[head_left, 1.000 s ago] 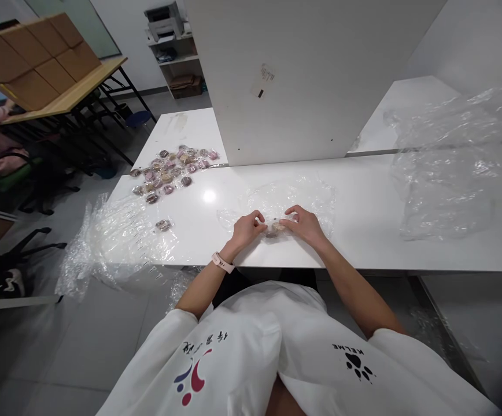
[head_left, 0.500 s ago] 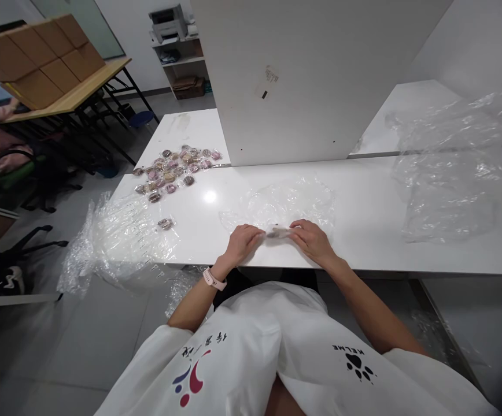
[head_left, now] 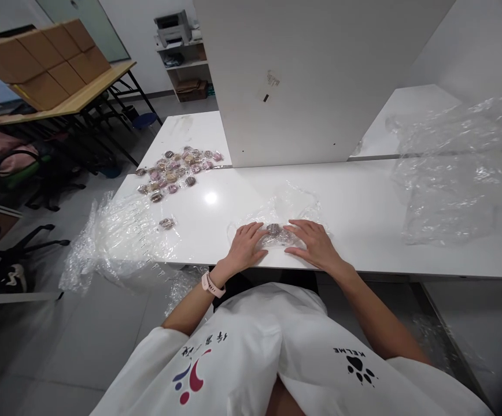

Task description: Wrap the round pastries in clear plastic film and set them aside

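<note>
A small dark round item [head_left: 274, 229], wrapped in clear film, lies between my hands near the table's front edge. It rests on a crumpled clear plastic sheet [head_left: 292, 199]. My left hand [head_left: 246, 245] is on the left of the item, fingers stretched and thumb apart, its fingertips at the film. On the other side, my right hand [head_left: 314, 245] is spread the same way, fingertips beside the item and the sheet. Whether the fingertips press on the sheet is hard to see.
Several wrapped round pieces [head_left: 170, 173] in brown, pink and tan form a pile at the left, with a single wrapped piece [head_left: 166, 223] nearer. Clear plastic packaging [head_left: 121, 237] hangs over the left front edge. More clear plastic [head_left: 450, 173] covers the right side. A white panel [head_left: 312, 81] rises behind.
The dark item, pinched at both ends and lifted by my two hands before, now lies down on the sheet. My fingers have opened and spread, and the sheet's far edge has shifted.
</note>
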The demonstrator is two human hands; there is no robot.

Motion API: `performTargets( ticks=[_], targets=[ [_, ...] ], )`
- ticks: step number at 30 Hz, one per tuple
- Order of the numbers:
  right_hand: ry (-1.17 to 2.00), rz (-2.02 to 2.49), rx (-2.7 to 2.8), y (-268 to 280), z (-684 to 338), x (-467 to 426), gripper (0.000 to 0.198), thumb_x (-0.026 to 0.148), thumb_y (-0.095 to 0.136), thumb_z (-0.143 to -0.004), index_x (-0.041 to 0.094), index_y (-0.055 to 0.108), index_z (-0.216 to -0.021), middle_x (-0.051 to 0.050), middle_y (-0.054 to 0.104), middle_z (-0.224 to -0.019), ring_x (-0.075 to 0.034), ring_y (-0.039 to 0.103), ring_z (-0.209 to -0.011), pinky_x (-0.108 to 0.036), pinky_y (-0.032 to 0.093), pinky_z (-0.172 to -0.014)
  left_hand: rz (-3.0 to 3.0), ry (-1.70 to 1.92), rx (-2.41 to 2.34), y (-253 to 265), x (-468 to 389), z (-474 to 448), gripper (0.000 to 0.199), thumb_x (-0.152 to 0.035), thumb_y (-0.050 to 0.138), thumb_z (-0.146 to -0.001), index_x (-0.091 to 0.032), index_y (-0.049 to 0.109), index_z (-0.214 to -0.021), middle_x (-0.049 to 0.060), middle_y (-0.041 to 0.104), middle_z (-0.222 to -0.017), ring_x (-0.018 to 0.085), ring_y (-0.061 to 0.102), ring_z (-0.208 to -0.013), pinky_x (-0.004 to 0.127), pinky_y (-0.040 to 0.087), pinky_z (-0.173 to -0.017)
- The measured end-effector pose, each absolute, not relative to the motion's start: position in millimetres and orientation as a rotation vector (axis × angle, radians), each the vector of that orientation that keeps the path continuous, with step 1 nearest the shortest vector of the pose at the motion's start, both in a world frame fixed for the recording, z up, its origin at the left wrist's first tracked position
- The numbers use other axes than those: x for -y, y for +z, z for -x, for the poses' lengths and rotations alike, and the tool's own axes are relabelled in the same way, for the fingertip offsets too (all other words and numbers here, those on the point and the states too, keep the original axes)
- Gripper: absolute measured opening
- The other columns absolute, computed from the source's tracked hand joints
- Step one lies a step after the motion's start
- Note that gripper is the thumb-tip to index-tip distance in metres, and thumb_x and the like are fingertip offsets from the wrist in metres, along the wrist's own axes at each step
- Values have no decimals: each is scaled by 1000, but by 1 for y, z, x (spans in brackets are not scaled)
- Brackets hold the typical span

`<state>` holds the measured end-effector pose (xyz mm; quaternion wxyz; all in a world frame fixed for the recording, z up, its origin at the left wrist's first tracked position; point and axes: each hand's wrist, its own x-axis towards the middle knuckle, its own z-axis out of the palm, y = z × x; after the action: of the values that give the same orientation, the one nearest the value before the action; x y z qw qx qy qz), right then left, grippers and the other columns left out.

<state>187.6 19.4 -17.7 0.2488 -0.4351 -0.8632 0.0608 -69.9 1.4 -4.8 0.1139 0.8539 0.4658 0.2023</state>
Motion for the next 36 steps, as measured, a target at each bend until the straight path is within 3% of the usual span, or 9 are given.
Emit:
performTargets(
  ticks=[4, 9, 14, 17, 21, 25, 30, 33, 36],
  targets=[
    [266, 1220, 2276, -28, -188, -22, 37, 43, 43, -101, 23, 67, -122, -7, 72, -116, -24, 63, -107, -39, 41, -96, -2285, 582, -1556, -12, -13, 73, 21, -27, 48, -97, -21, 63, -110, 8, 71, -110, 24, 63, -109, 38, 45, -93],
    [500, 1692, 2057, -19, -170, -50, 36, 46, 47, -98, 24, 73, -89, -2, 71, -73, -20, 63, -68, -31, 40, -66, -1982, 339, -1851, 5, -51, 60, 25, -39, 46, -99, -22, 63, -102, 1, 66, -69, 20, 63, -70, 29, 42, -63],
    [112, 1648, 1982, -15, -161, -46, 27, 34, 53, -96, 20, 71, -110, -10, 71, -102, -26, 62, -95, -38, 41, -81, -2321, 548, -1977, 16, -39, 50, 28, -20, 47, -94, -18, 60, -119, 14, 66, -121, 29, 59, -117, 44, 45, -94],
    [99, 1474, 1975, -23, -165, -25, 29, 39, 51, -98, 21, 70, -110, -10, 69, -107, -25, 60, -98, -38, 43, -86, -2537, 648, -1821, 4, -8, 52, 42, -15, 44, -91, -17, 54, -132, 15, 52, -145, 29, 42, -140, 50, 32, -114],
    [317, 1478, 1933, -34, -164, -6, 33, 48, 51, -97, 21, 67, -108, -8, 67, -98, -22, 61, -91, -34, 46, -80, -2312, 513, -1897, -19, 8, 47, 53, -22, 43, -92, -7, 44, -143, 22, 38, -155, 34, 25, -150, 59, 15, -121],
    [376, 1517, 1844, -38, -155, -7, 35, 51, 49, -97, 20, 65, -103, -8, 66, -98, -22, 61, -88, -34, 46, -77, -1678, 897, -1733, -20, -10, 26, 45, -34, 42, -96, -11, 56, -133, 20, 42, -153, 34, 24, -150, 58, 15, -121],
    [636, 1496, 1563, -39, -147, -8, 36, 55, 53, -93, 20, 58, -99, -1, 62, -79, -15, 54, -63, -30, 45, -64, -1012, 1125, -1027, 7, -12, -6, 51, -55, 40, -97, -17, 62, -123, 14, 65, -128, 29, 58, -124, 45, 44, -105],
    [691, 1453, 1457, -31, -145, -1, 33, 54, 54, -92, 21, 56, -95, 0, 59, -76, -16, 54, -64, -30, 46, -61, -820, 1155, -732, 15, 1, -16, 48, -50, 63, -88, -21, 60, -126, 10, 63, -131, 25, 58, -123, 39, 43, -107],
    [614, 1351, 1531, -15, -139, 17, 28, 47, 54, -93, 21, 60, -98, -7, 64, -94, -21, 60, -86, -37, 50, -78, -765, 1294, -890, 13, 3, -17, 47, -40, 80, -76, -20, 62, -115, 7, 68, -116, 21, 63, -112, 37, 45, -103]
  ],
)
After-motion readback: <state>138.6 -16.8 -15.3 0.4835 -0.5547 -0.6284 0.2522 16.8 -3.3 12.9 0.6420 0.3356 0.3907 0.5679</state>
